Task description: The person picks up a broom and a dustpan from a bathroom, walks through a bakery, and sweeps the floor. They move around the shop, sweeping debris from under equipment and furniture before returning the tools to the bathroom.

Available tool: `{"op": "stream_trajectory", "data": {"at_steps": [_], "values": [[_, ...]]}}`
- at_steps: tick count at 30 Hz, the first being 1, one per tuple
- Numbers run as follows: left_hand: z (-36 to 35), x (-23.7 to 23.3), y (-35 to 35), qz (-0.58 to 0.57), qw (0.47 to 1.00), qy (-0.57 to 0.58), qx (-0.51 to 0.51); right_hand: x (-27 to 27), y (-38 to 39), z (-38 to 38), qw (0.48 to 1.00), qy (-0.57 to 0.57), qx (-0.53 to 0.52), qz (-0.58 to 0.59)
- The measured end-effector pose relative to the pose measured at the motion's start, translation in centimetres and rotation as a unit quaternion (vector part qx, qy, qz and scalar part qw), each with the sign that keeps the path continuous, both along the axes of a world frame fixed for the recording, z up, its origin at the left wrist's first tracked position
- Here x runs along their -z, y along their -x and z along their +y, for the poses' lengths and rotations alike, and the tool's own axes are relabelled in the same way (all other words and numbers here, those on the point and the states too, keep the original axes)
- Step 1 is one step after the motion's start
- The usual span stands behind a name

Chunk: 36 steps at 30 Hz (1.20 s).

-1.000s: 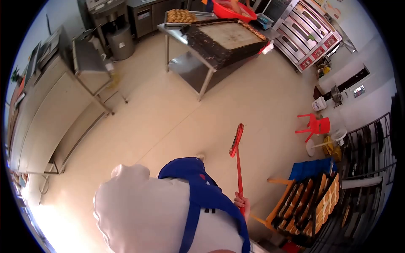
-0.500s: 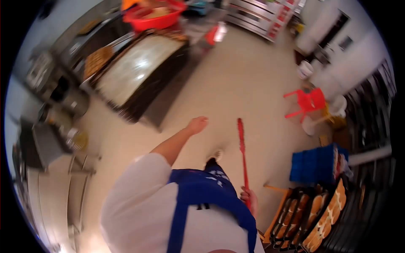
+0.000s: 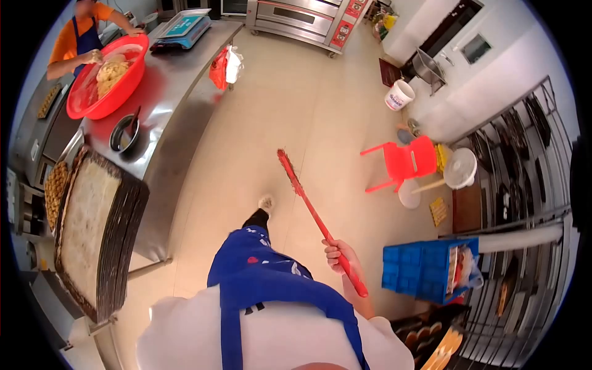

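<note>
My right hand [image 3: 340, 254] is closed around the handle of a long red brush [image 3: 314, 213], in front of my right side. The brush slants forward and to the left above the floor, its narrow bristled head [image 3: 288, 171] at the far end. Dark, stringy bits cling to that head. Both my bare left hand and its forearm are out of the picture.
A steel table [image 3: 176, 105] on the left bears stacked baking trays [image 3: 92, 228] and a red basin [image 3: 126, 80] of dough, worked by a person [image 3: 86, 37]. Right: red chair [image 3: 410, 157], blue crates [image 3: 413, 268], tray rack [image 3: 512, 216]. Ahead: a deck oven [image 3: 296, 18].
The view has swung rightward and forward. My left hand has dropped out of sight. The brush has gone from nearly upright in view to slanting left, with my right hand still on it.
</note>
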<state>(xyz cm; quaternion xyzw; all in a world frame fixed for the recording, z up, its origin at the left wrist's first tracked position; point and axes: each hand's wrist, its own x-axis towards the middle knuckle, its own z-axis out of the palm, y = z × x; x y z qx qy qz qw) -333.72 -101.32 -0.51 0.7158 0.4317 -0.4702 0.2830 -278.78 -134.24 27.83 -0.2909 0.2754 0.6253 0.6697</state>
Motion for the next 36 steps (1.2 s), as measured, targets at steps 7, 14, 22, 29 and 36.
{"op": "stream_trajectory", "data": {"at_steps": [7, 14, 22, 29, 36], "values": [[13.5, -3.2, -38.7, -0.132, 0.984, -0.053, 0.108, -3.1, -16.2, 9.5, 1.0, -0.001, 0.02, 0.005], [28.1, -14.7, -93.4, -0.481, 0.874, -0.077, 0.006, -2.7, -31.4, 11.7, 0.992, 0.091, 0.009, -0.084], [23.4, -14.7, -112.8, -0.519, 0.847, -0.076, 0.089, -0.1, -59.6, 16.2, 0.972, 0.147, -0.08, -0.166], [18.9, -2.5, -94.3, -0.118, 0.985, -0.12, 0.031, -1.5, -83.3, 21.4, 0.937, 0.189, -0.211, -0.205], [29.2, -4.8, -101.2, 0.013, 0.998, -0.018, -0.057, -1.5, -96.6, 27.2, 0.97, 0.169, -0.086, -0.153]]}}
